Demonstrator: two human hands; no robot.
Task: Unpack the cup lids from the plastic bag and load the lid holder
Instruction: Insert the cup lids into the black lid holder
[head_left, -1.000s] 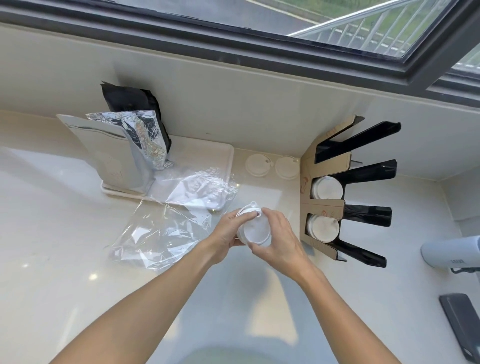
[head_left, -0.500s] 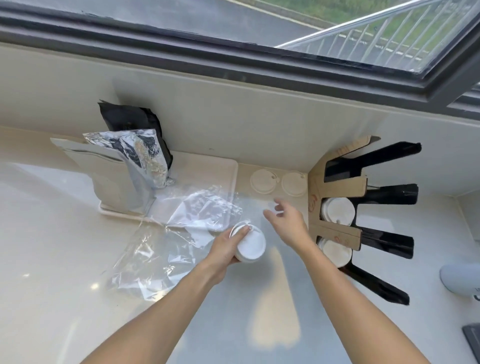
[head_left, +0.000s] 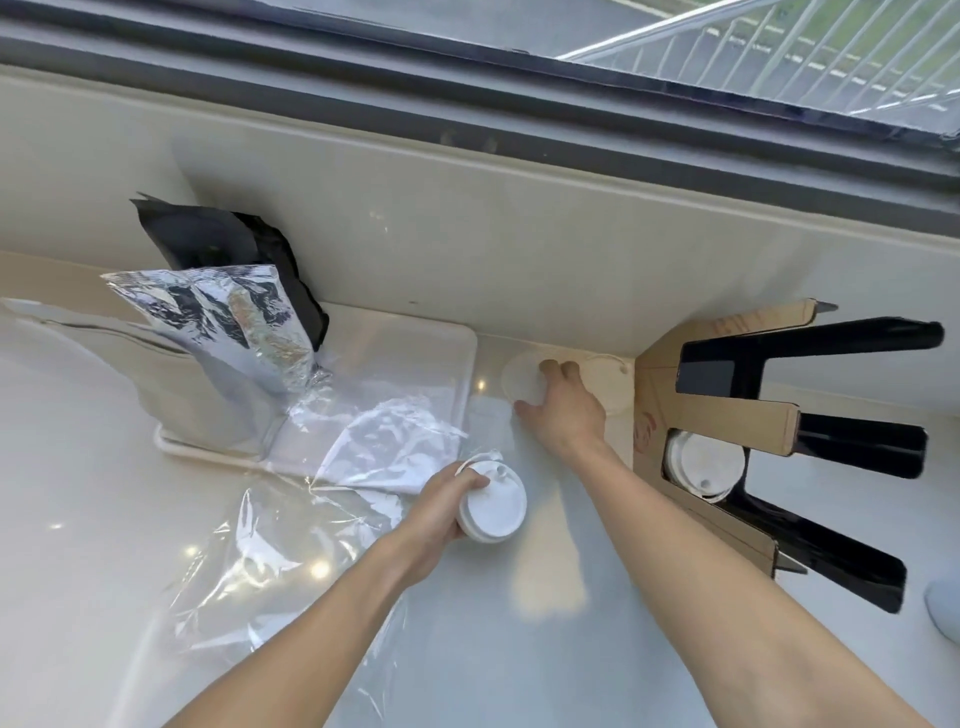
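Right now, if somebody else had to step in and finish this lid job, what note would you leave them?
Left hand: holds a stack of white lids above the counter, beside the emptied plastic bag.
Right hand: reaching to the back wall, fingers on one of two loose lids lying flat there; not lifted yet. The other loose lid lies beside the lid holder.
Done: one holder slot shows lids; a second slot is hidden by the cardboard.
Left: gather both loose lids, load them and the held stack into the holder's slots.
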